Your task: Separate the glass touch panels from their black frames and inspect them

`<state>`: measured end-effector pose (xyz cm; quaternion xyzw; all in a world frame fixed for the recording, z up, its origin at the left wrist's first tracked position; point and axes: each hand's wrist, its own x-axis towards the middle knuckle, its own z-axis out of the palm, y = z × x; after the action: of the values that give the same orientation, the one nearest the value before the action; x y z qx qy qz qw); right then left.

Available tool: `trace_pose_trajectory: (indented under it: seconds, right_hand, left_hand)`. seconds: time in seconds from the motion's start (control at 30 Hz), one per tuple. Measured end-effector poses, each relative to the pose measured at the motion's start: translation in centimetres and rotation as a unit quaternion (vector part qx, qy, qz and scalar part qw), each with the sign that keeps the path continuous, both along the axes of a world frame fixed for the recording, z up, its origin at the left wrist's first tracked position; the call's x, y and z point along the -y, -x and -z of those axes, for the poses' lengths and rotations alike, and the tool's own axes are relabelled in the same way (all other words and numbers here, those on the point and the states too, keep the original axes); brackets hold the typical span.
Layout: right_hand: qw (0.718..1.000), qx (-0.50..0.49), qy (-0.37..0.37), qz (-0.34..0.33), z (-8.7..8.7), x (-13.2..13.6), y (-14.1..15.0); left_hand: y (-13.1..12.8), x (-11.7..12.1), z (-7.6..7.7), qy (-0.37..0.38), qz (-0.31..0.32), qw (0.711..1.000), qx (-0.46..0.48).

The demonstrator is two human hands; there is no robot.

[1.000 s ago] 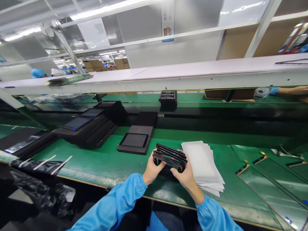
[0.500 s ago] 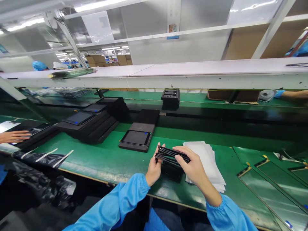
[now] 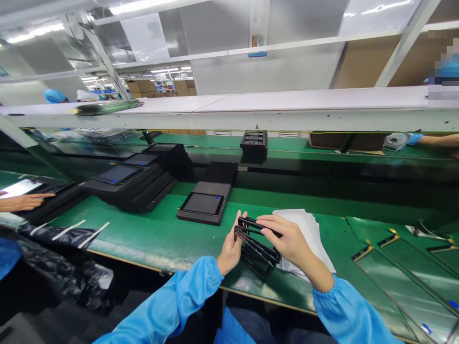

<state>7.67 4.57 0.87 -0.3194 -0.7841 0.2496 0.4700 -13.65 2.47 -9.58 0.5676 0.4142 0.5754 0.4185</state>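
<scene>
Several thin black rectangular frames [image 3: 256, 246] are held between my hands, tilted above the near part of the green bench. My left hand [image 3: 231, 248] grips their left ends, thumb in front and fingers behind. With its fingers and thumb, my right hand [image 3: 287, 236] pinches the upper frames near their right side. The upper frames stand apart from the lower ones at the right, leaving a gap. A pile of white sheets [image 3: 304, 234] lies just behind my right hand. Beyond my left hand, a dark screen panel [image 3: 202, 204] rests on a black foam slab.
Black foam stacks with screen panels [image 3: 132, 186] stand at left. Glass panels with black borders [image 3: 405, 267] lie at right. A small black tray stack [image 3: 254, 143] sits at the back, under a long white shelf [image 3: 229, 102]. At far left is a co-worker's hand [image 3: 25, 201].
The frames have fanned wider apart, their lower ones dropping at the right. My right hand has shifted slightly right. The co-worker's hand at left has moved.
</scene>
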Motion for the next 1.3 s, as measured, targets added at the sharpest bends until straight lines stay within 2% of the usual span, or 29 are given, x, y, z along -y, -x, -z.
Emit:
trace_pose_trajectory:
  seconds: [0.13,0.23,0.4,0.6,0.8,0.87,1.0,1.07,1.13,1.23,1.3]
  right_hand:
    - [0.999,-0.014,-0.016,0.045,0.5,-0.9,-0.5]
    - [0.999,-0.007,-0.025,0.042,0.8,-1.3,-0.3]
    - [0.999,0.028,-0.025,0.009,0.6,-0.5,1.0]
    - [0.996,0.092,-0.02,0.014,0.6,0.3,1.4]
    - [0.993,0.116,-0.001,0.025,1.0,0.8,2.3]
    - [0.993,0.117,0.025,0.012,0.3,1.3,2.1]
    - [0.982,0.116,0.145,-0.039,-1.7,2.4,1.2]
    - [0.973,0.129,0.189,-0.034,-1.8,3.4,0.8]
    - [0.971,0.13,0.203,-0.012,-0.7,4.8,0.6]
    - [0.972,0.104,0.212,0.002,2.6,6.8,-0.6]
    - [0.965,0.096,0.245,0.011,5.2,7.2,-2.5]
  left_hand:
    - [0.0,0.1,-0.6,0.005,0.017,1.0,0.025]
    - [0.1,0.1,-0.9,0.005,0.019,0.999,0.035]
    - [-0.2,-0.1,-0.6,0.003,-0.032,0.998,0.052]
    - [-0.7,0.1,0.3,-0.001,-0.078,0.994,0.076]
    - [-0.7,-0.1,0.2,-0.016,-0.089,0.996,0.022]
    - [-0.8,-0.8,-0.2,-0.02,-0.099,0.995,-0.013]
    - [-1.5,-3.0,-1.9,-0.026,-0.099,0.989,-0.106]
    - [-2.0,-4.4,-3.1,-0.032,-0.076,0.983,-0.167]
    - [-2.4,-6.1,-4.5,-0.046,-0.033,0.972,-0.229]
    - [-2.8,-9.0,-5.6,-0.076,0.095,0.941,-0.317]
    - [-3.1,-10.8,-5.3,-0.096,0.205,0.903,-0.366]
